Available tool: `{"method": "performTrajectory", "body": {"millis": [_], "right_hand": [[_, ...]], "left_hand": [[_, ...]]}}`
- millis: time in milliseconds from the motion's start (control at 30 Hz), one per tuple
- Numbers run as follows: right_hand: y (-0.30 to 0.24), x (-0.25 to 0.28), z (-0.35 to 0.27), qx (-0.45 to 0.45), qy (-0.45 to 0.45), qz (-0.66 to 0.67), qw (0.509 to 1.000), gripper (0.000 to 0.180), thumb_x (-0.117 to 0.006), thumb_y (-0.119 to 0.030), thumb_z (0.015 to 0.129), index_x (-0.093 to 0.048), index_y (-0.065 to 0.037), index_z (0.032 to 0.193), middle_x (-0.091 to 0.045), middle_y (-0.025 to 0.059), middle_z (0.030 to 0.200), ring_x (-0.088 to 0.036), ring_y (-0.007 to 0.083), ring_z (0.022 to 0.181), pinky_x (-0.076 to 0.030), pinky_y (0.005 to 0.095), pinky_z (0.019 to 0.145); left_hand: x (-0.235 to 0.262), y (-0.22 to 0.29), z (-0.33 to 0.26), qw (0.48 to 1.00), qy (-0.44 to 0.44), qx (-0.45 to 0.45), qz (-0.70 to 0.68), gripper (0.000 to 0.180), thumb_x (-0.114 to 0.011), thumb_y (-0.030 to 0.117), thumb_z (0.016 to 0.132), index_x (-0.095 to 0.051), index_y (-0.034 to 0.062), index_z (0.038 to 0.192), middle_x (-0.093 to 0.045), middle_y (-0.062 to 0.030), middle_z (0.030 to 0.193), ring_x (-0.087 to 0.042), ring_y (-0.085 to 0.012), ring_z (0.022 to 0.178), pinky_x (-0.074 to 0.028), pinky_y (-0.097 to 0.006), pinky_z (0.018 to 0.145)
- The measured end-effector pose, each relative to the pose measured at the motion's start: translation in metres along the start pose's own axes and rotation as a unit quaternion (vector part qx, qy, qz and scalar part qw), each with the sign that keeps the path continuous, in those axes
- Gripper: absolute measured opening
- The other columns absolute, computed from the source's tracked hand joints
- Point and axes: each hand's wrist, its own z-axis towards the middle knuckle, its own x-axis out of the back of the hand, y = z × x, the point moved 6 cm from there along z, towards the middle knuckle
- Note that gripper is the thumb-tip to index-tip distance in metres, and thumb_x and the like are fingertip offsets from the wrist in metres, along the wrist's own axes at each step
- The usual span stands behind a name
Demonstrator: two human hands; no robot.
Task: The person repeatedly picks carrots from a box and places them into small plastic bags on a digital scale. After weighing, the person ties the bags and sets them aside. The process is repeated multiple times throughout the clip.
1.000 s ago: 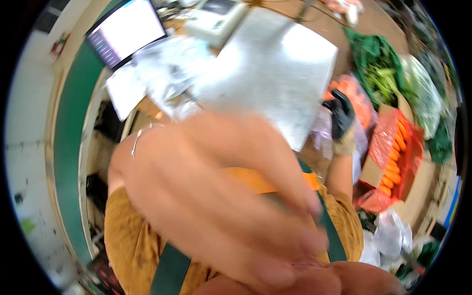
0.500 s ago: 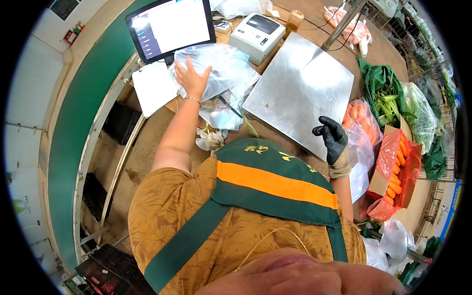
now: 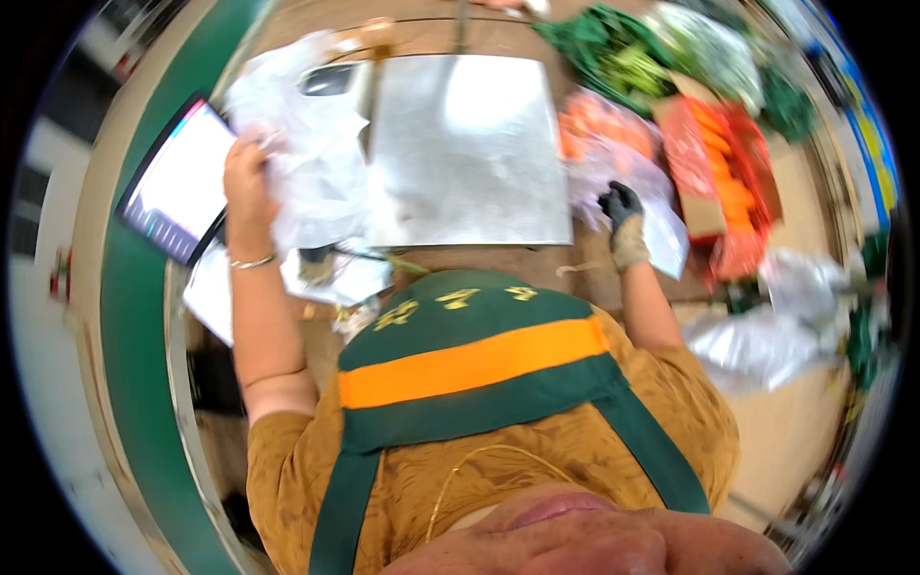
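My left hand, bare and well left of the metal plate, has its fingers closed on the edge of a crumpled plastic bag, which spreads up to the plate's left side. My right hand, in a dark glove, is just off the plate's right side with fingers curled; I cannot tell whether they hold anything. Beside them, right of the plate, lies a bag of carrots; a lit monitor stands far left of it.
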Motion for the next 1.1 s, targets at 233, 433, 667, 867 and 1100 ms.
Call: {"method": "performTrajectory", "body": {"millis": [233,433,667,867,1100], "right_hand": [[0.149,0.099,0.051,0.002,0.076,-0.353,0.933,0.024,-0.059,-0.009,0.09,-0.066,-0.003,0.112,-0.071,0.0115,0.094,-0.065,0.0179,0.076,-0.053,0.0309,0.07],[0.16,0.069,0.105,-0.097,0.009,-0.229,0.969,0.021,-0.062,-0.016,0.089,-0.068,-0.004,0.105,-0.07,0.0142,0.089,-0.067,0.0207,0.073,-0.055,0.0344,0.068],[0.043,0.032,0.18,-0.019,-0.021,-0.575,0.818,0.029,-0.056,-0.029,0.09,-0.067,-0.006,0.103,-0.068,0.024,0.097,-0.064,0.0431,0.096,-0.052,0.0479,0.082],[0.097,0.011,0.253,-0.11,0.037,-0.508,0.854,0.037,-0.045,-0.026,0.095,-0.063,-0.003,0.116,-0.06,0.0194,0.127,-0.059,0.0353,0.116,-0.049,0.0421,0.095],[0.006,-0.003,0.276,-0.074,-0.055,-0.566,0.819,0.046,-0.06,-0.038,0.089,-0.062,-0.003,0.119,-0.063,0.0156,0.121,-0.061,0.0349,0.109,-0.046,0.0398,0.097]], "left_hand": [[-0.154,-0.006,0.019,0.926,-0.36,0.064,0.092,0.026,-0.048,0.003,0.08,-0.067,-0.0022,0.096,-0.066,-0.0014,0.091,-0.057,-0.0093,0.079,-0.044,-0.023,0.073],[-0.187,-0.092,0.038,0.885,-0.328,0.033,0.329,0.022,-0.053,0.007,0.082,-0.064,-0.001,0.1,-0.066,-0.0071,0.092,-0.06,-0.0153,0.083,-0.046,-0.027,0.076],[-0.177,-0.071,-0.048,0.888,0.055,-0.142,0.435,0.064,-0.071,0.007,0.076,-0.044,0.0,0.134,-0.051,-0.0166,0.128,-0.049,-0.0305,0.119,-0.04,-0.04,0.099],[-0.182,-0.121,-0.152,0.875,-0.017,0.06,0.481,0.06,-0.078,0.019,0.075,-0.048,-0.0019,0.123,-0.05,-0.0164,0.122,-0.048,-0.03,0.11,-0.04,-0.04,0.092],[-0.24,-0.144,-0.12,0.768,-0.137,-0.032,0.625,0.074,-0.079,0.027,0.072,-0.047,0.0068,0.136,-0.044,-0.0217,0.137,-0.039,-0.0396,0.128,-0.035,-0.046,0.103]]}}
